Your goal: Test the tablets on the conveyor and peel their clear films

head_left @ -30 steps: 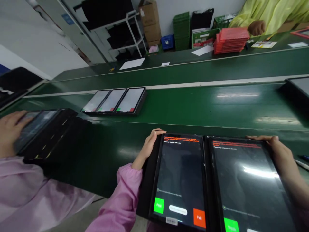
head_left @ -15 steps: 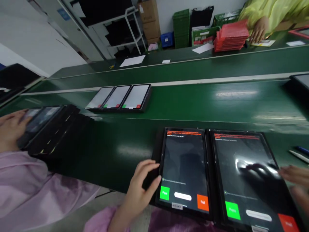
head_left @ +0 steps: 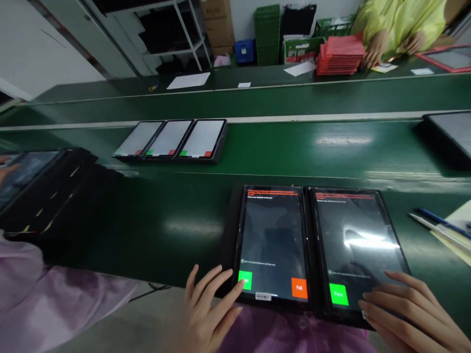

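Two tablets lie side by side in front of me, each in a dark tray or case. The left tablet (head_left: pixel 274 235) shows red and white text, a green Pass button and an orange Fail button. My left hand (head_left: pixel 211 304) is open, its fingers spread, with a fingertip at the green button. On the right tablet (head_left: pixel 356 230), a lamp reflection crosses the dark screen and the Pass button shows. My right hand (head_left: pixel 412 306) is open over that tablet's lower right part and hides the corner where its other button sat.
Three white-screened tablets (head_left: pixel 171 138) lie on the green belt. Dark stacked trays (head_left: pixel 55 191) stand at left beside a co-worker's sleeve (head_left: pixel 66 304). Pens (head_left: pixel 441 223) and yellow paper lie at right. Across the line, a person in yellow (head_left: pixel 401 24) works near red trays (head_left: pixel 340 55).
My left hand has gone from the left tablet's side edge to its green button. My right hand has come in over the right tablet's lower part. The white pill-shaped label on the left screen is gone.
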The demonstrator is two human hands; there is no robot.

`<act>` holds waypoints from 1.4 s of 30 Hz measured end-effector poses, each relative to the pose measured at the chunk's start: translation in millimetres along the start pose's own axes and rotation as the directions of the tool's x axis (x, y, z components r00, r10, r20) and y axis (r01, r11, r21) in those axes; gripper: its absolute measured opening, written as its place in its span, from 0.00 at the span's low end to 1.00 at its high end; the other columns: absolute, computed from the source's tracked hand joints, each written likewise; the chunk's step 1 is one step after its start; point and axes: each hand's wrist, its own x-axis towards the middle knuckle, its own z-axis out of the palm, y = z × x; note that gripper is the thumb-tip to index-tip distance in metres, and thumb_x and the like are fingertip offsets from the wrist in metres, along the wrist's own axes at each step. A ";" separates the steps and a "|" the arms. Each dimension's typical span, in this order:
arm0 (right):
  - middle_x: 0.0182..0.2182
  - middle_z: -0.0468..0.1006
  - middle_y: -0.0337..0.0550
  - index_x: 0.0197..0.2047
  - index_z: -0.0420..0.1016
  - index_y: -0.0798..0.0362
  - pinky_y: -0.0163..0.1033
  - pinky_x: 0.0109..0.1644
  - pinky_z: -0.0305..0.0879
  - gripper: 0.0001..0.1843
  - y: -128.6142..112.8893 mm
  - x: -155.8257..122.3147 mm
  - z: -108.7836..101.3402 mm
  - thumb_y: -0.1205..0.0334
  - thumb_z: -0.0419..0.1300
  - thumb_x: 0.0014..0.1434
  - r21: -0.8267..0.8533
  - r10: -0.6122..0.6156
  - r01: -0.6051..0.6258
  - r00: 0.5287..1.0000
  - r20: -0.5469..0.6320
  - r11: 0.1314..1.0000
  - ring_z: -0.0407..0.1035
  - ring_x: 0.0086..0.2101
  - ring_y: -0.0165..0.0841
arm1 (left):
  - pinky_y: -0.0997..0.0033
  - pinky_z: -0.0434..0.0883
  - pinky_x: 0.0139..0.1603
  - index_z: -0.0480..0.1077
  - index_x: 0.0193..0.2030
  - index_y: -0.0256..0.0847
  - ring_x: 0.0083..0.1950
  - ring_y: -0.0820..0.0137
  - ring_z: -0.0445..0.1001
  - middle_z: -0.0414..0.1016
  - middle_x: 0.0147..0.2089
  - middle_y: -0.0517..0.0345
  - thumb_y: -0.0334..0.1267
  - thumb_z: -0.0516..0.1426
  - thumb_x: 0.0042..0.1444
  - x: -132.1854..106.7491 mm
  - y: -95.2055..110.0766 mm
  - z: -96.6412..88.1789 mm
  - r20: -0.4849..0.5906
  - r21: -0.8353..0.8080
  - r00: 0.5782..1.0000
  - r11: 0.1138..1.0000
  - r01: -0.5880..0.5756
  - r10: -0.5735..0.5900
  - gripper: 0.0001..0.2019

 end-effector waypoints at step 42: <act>0.51 0.82 0.47 0.46 0.86 0.42 0.51 0.47 0.70 0.25 90.9 118.4 27.2 0.53 0.46 0.77 -0.395 0.061 -0.045 0.998 0.027 0.918 0.75 0.49 0.45 | 0.23 0.59 0.69 0.80 0.54 0.47 0.62 0.51 0.77 0.81 0.57 0.44 0.43 0.51 0.74 154.9 -83.3 41.8 0.052 0.056 0.999 0.998 0.001 -0.004 0.16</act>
